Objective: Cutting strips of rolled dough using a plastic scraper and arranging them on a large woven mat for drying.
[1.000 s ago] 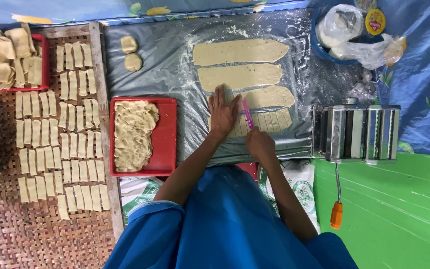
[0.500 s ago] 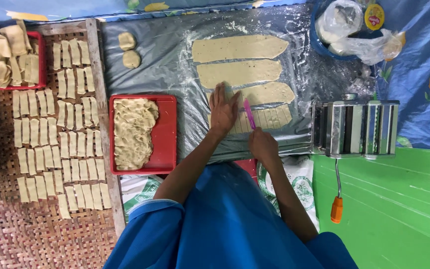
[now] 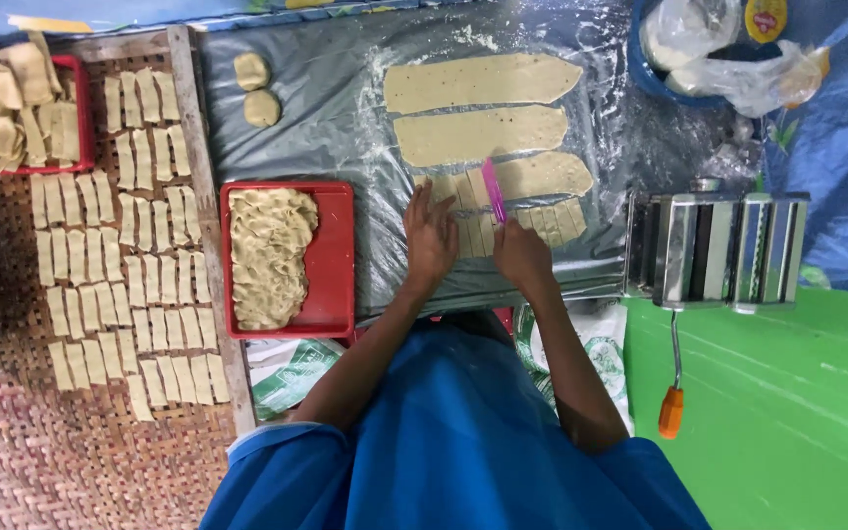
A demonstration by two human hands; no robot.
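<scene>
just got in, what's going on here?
A person is cutting a rolled dough sheet into short strips. The right hand holds a pink cutter; the left hand presses flat on the dough. Two uncut sheets lie beyond, and a red tray holds a dough pile.

Red tray [image 3: 338,257], pasta roller [image 3: 716,249]

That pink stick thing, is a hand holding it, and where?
Yes. The right hand grips the pink cutter by its near end. The left hand holds nothing, lying flat on the dough strip.
</scene>
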